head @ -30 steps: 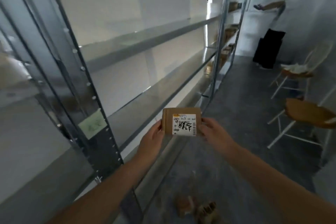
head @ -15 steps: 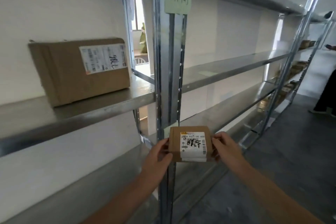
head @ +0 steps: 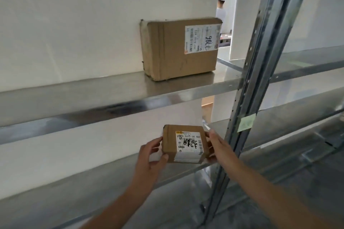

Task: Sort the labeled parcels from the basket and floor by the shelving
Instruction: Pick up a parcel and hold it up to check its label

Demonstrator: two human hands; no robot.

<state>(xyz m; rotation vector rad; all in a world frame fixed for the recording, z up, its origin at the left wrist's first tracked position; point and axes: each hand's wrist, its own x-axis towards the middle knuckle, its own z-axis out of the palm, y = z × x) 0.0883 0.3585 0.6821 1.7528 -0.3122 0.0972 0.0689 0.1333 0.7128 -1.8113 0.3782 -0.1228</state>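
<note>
A small brown parcel with a white handwritten label is held in front of the metal shelving, between the two shelf levels. My left hand grips its left side and my right hand grips its right side. A larger brown parcel with a white label marked 786 stands on the upper shelf against the white wall. The lower shelf lies just below and behind the small parcel.
A steel upright post with green paper notes stands right of my hands. More shelf boards run off to the right. A person in a white cap shows through the gap behind the shelving.
My view has swung left along the shelving, from the aisle to this bay. The large parcel now sits centre. Both hands keep the small parcel, which has been turned so its label reads upside down.
</note>
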